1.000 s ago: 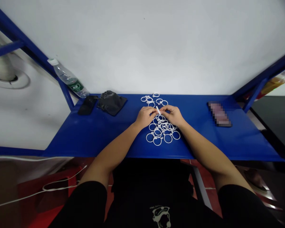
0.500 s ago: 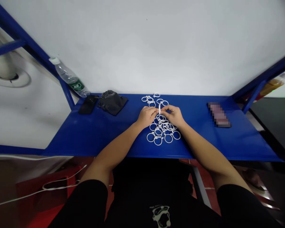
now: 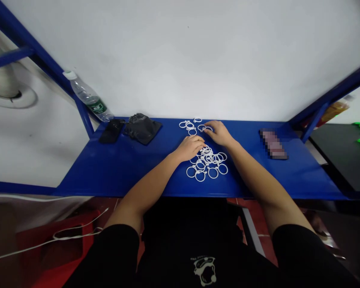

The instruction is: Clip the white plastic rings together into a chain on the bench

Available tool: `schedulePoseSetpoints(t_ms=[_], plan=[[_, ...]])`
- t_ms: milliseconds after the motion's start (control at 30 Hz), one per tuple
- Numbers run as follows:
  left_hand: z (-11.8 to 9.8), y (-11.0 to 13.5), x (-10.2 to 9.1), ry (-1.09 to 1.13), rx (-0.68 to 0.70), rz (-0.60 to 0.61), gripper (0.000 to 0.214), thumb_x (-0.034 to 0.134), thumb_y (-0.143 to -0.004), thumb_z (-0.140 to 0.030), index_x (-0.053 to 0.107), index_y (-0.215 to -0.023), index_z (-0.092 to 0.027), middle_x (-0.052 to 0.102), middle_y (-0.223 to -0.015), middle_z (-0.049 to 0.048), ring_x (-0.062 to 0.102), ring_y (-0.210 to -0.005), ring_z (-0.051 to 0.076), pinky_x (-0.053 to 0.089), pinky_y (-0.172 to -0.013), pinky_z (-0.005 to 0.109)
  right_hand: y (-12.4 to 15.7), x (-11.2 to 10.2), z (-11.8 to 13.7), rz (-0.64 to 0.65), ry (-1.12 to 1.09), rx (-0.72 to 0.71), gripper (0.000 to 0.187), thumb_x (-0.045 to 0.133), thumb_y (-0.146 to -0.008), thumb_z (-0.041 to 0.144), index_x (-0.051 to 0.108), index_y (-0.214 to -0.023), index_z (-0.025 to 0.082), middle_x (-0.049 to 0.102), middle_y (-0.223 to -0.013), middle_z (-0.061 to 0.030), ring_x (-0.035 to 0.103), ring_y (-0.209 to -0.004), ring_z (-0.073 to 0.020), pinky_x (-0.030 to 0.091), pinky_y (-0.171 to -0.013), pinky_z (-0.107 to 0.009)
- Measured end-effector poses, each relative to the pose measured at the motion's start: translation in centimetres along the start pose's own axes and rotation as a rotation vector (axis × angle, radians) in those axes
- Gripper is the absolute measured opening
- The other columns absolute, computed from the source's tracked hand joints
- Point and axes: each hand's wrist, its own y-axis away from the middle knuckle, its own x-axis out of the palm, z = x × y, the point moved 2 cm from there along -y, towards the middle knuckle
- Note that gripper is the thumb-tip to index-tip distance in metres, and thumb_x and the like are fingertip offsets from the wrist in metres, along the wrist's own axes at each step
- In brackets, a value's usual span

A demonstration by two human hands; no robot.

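A pile of several white plastic rings (image 3: 207, 165) lies on the blue table (image 3: 132, 168) in front of me. A smaller group of white rings (image 3: 189, 125) lies farther back, near the wall. My left hand (image 3: 190, 146) rests palm down at the near pile's far left edge, its fingers stretched loosely over the rings. My right hand (image 3: 218, 133) reaches to the far group with its fingertips pinched on a white ring (image 3: 207, 129) at the group's right end. The two hands are apart.
At the back left lie a crumpled black bag (image 3: 141, 128) and a black phone (image 3: 110, 131). A clear water bottle (image 3: 88, 98) leans on the blue frame post. A blurred flat object (image 3: 272, 143) lies to the right. A white wall stands behind the table.
The hands, which held one ring together above the near pile, have parted. My right hand moved back to the far group; my left hand dropped onto the near pile.
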Motion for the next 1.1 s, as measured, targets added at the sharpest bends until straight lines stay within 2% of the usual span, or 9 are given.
schedulePoseSetpoints(t_ms=[100, 200, 300, 533, 700, 800, 967, 1033, 1100], plan=[[-0.7, 0.0, -0.1, 0.001, -0.04, 0.071, 0.023, 0.061, -0.112, -0.021, 0.083, -0.118, -0.025, 0.08, -0.129, 0.0048, 0.073, -0.122, 0.026, 0.054, -0.108, 0.047, -2.8, 1.7, -0.6, 0.097, 0.164, 0.025, 0.056, 0.062, -0.107, 0.047, 0.07, -0.155, 0.019, 0.065, -0.164, -0.016, 0.059, -0.152, -0.0393, 0.043, -0.131, -0.06], [-0.9, -0.1, -0.5, 0.002, -0.082, 0.07, 0.022, 0.061, -0.113, -0.025, 0.083, -0.116, -0.022, 0.082, -0.123, 0.0062, 0.074, -0.12, 0.025, 0.055, -0.108, 0.046, -4.7, 3.4, -0.9, 0.209, 0.249, 0.07, 0.064, 0.054, -0.112, 0.053, 0.06, -0.166, 0.02, 0.054, -0.176, -0.0138, 0.049, -0.161, -0.0426, 0.039, -0.133, -0.063], [-0.8, -0.2, -0.8, 0.007, -0.117, 0.047, 0.019, 0.064, -0.113, -0.028, 0.082, -0.115, -0.022, 0.083, -0.119, 0.007, 0.074, -0.118, 0.025, 0.055, -0.108, 0.045, -4.9, 4.2, -1.0, 0.288, 0.276, 0.057, 0.063, 0.054, -0.112, 0.054, 0.061, -0.165, 0.022, 0.057, -0.173, -0.0128, 0.052, -0.159, -0.0414, 0.042, -0.131, -0.061], [-0.9, -0.2, -0.4, 0.045, -0.09, 0.063, 0.016, 0.07, -0.11, -0.033, 0.083, -0.11, -0.023, 0.084, -0.117, 0.0057, 0.075, -0.114, 0.025, 0.055, -0.106, 0.045, -1.4, 2.8, -0.1, 0.266, 0.236, -0.08, 0.047, 0.061, -0.107, 0.041, 0.078, -0.144, 0.019, 0.073, -0.154, -0.0167, 0.067, -0.141, -0.0387, 0.048, -0.122, -0.056], [-0.6, 0.0, -0.2, 0.062, -0.073, 0.058, 0.016, 0.071, -0.109, -0.033, 0.082, -0.106, -0.022, 0.085, -0.108, 0.0053, 0.076, -0.106, 0.024, 0.057, -0.101, 0.043, 1.0, 1.7, 0.2, 0.191, 0.135, -0.044, 0.045, 0.073, -0.098, 0.039, 0.081, -0.138, 0.02, 0.078, -0.144, -0.0171, 0.069, -0.135, -0.0394, 0.049, -0.119, -0.058], [-0.3, 0.1, -0.1, 0.075, -0.067, 0.02, 0.015, 0.071, -0.11, -0.032, 0.082, -0.106, -0.022, 0.084, -0.106, 0.0046, 0.077, -0.103, 0.022, 0.058, -0.099, 0.042, 2.1, 0.7, 0.4, 0.064, 0.046, -0.023, 0.037, 0.074, -0.097, 0.034, 0.084, -0.131, 0.024, 0.081, -0.138, -0.0145, 0.071, -0.132, -0.0382, 0.05, -0.118, -0.061], [0.4, 0.3, -0.4, 0.103, -0.135, -0.238, 0.022, 0.068, -0.112, -0.031, 0.079, -0.128, -0.021, 0.084, -0.111, 0.0073, 0.079, -0.099, 0.02, 0.063, -0.097, 0.04, 4.0, -1.1, 2.1, -0.273, -0.25, 0.081, 0.019, 0.072, -0.102, 0.034, 0.085, -0.113, 0.026, 0.086, -0.113, -0.0091, 0.077, -0.112, -0.0307, 0.059, -0.106, -0.053], [0.6, 0.4, -0.5, 0.115, -0.135, -0.336, 0.028, 0.065, -0.114, -0.031, 0.076, -0.137, -0.02, 0.084, -0.115, 0.0088, 0.08, -0.102, 0.02, 0.064, -0.097, 0.039, 4.5, -1.3, 3.2, -0.295, -0.385, 0.076, 0.021, 0.076, -0.1, 0.035, 0.083, -0.118, 0.026, 0.085, -0.109, -0.0065, 0.078, -0.102, -0.0273, 0.062, -0.1, -0.049], [0.7, 0.4, -0.7, 0.101, -0.099, -0.39, 0.03, 0.064, -0.114, -0.032, 0.076, -0.139, -0.02, 0.084, -0.115, 0.0091, 0.081, -0.105, 0.021, 0.064, -0.097, 0.039, 4.6, -1.2, 4.2, -0.252, -0.428, 0.03, 0.028, 0.077, -0.099, 0.034, 0.08, -0.127, 0.028, 0.085, -0.109, -0.0049, 0.078, -0.102, -0.0256, 0.062, -0.102, -0.048]])
